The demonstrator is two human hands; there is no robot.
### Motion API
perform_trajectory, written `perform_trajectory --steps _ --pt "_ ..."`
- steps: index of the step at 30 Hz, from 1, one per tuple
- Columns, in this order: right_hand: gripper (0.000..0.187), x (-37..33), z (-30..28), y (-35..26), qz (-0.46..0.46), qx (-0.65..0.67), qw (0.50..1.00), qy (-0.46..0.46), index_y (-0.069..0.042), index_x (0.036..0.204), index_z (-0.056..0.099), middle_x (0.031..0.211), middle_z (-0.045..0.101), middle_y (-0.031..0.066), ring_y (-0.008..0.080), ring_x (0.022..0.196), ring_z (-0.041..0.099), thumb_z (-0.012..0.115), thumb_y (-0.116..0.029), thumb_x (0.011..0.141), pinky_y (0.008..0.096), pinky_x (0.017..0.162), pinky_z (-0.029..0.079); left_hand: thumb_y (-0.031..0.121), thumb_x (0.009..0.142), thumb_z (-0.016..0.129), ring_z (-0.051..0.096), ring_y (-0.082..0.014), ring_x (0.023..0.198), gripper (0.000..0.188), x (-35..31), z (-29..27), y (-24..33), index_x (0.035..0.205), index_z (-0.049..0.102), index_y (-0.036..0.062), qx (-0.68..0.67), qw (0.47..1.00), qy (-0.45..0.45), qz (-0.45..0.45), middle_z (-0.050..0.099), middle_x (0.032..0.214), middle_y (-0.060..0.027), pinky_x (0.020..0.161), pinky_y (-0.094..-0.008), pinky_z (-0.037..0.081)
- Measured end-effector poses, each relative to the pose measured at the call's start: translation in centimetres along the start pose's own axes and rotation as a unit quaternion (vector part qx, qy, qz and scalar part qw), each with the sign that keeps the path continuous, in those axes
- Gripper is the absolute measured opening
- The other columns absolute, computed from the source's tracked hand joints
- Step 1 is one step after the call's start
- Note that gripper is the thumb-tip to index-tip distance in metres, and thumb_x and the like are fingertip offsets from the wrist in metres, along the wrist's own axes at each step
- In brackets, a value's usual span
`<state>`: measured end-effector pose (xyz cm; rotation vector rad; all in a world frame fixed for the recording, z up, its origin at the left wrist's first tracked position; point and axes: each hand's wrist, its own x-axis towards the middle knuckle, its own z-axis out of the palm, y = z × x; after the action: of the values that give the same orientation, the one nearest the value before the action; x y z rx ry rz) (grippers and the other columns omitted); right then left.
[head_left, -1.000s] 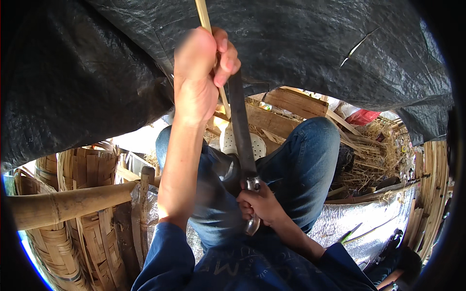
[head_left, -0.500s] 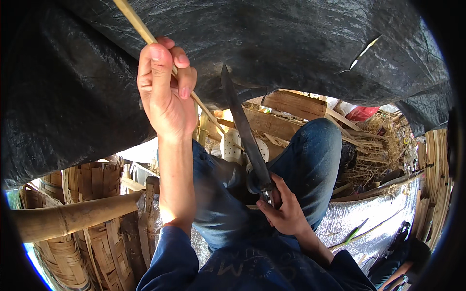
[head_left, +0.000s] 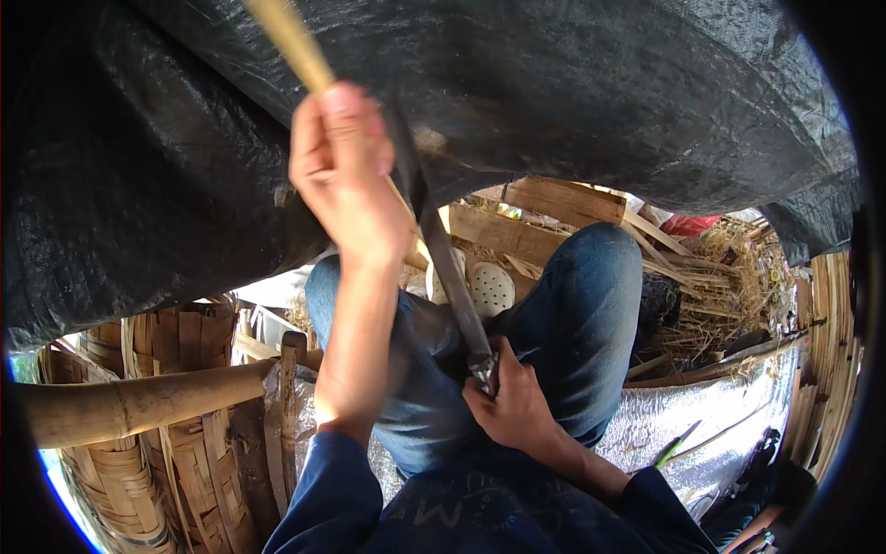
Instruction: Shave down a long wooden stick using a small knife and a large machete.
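Note:
My left hand (head_left: 351, 171), blurred by motion, is closed round a thin, pale strip of bamboo (head_left: 293, 44). The strip runs from the upper left, through my fingers, down toward my shoes. My right hand (head_left: 515, 397) grips the handle of a machete (head_left: 436, 245) low between my knees. Its long dark blade points up and leftward, and the tip lies close by my left hand. Blade and strip run side by side below that hand; whether they touch I cannot tell.
Black plastic sheeting (head_left: 591, 102) spreads across the far side. Wooden boards (head_left: 558, 198) and straw-like shavings (head_left: 720, 314) lie beyond my knees. To the left, a thick bamboo pole (head_left: 138, 403) crosses woven baskets (head_left: 120, 489). A green-handled knife (head_left: 678, 443) rests on silvery sheeting (head_left: 738, 397) at right.
My left hand has shifted right and slightly toward me with the strip. The machete has moved left and tilted further leftward, bringing its blade nearer the strip. Both knees moved slightly.

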<state>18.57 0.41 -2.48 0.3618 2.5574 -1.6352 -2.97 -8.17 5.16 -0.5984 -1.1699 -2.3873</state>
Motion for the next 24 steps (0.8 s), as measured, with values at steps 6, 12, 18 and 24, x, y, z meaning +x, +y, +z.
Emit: perform_trajectory --steps 6,12,18,24 --pt "0.029 0.8 -3.5 -2.1 -0.054 -0.017 0.998 0.02 0.002 0.097 0.047 0.055 0.054 0.0143 0.0346 0.054 0.061 0.061 -0.005 0.073 0.0398 0.048 0.045 0.026 0.094 0.057 0.034 -0.0017 0.05 0.024 -0.5 0.2 0.6 0.091 0.057 0.0023 0.019 1.0 0.012 0.013 0.049 0.068 0.0 0.044 -0.0175 0.024" --pt "0.045 1.4 -2.5 -0.9 -0.046 -0.085 0.995 -0.008 0.007 0.111 0.043 0.063 0.057 0.0171 0.0364 0.06 0.061 0.062 -0.011 0.074 0.0425 0.055 0.049 0.023 0.093 0.059 0.036 -0.0017 0.051 0.022 -0.9 1.6 0.5 0.09 0.057 0.0019 0.023 0.999 0.02 -0.018 0.05 0.067 0.0005 0.043 -0.0173 0.025" --pt "0.035 1.3 -4.9 1.5 -0.059 -0.08 0.995 -0.003 0.002 0.103 0.047 0.062 0.053 0.0138 0.0297 0.056 0.059 0.062 -0.007 0.073 0.0367 0.052 0.043 0.025 0.093 0.058 0.036 -0.0014 0.054 0.023 -0.7 0.6 0.5 0.089 0.058 0.0024 -0.002 1.0 0.001 0.007 0.048 0.066 0.0007 0.043 -0.0172 0.025" --pt "0.036 2.5 -3.0 0.6 -0.126 -0.032 0.991 0.026 0.004 0.102 0.048 0.062 0.052 0.0159 0.0318 0.055 0.056 0.063 -0.011 0.073 0.0389 0.053 0.043 0.027 0.093 0.058 0.034 -0.0015 0.051 0.024 -0.9 1.6 0.3 0.089 0.057 0.0034 0.047 0.999 0.008 -0.024 0.047 0.065 0.002 0.043 -0.0171 0.024"
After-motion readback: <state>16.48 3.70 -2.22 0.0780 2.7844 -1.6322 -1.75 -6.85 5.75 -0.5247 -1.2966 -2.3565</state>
